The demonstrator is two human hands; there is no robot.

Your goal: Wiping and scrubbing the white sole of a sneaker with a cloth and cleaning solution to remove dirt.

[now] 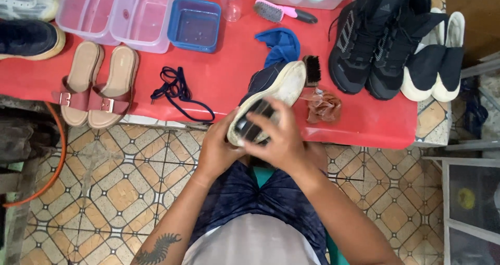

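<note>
Red table (364,124): black sneakers (372,41) at its right end, brown sandals (96,85) at its left end near the front edge. Navy shoe (268,95), sole up, over the front edge. Left hand (216,150) cups its heel; right hand (281,140) fingers wrapped over the sole. Small brush (312,69) just beside the shoe.

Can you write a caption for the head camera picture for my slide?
Both hands, left hand and right hand, hold a navy sneaker sole-up over a red table crowded with shoes.
</note>
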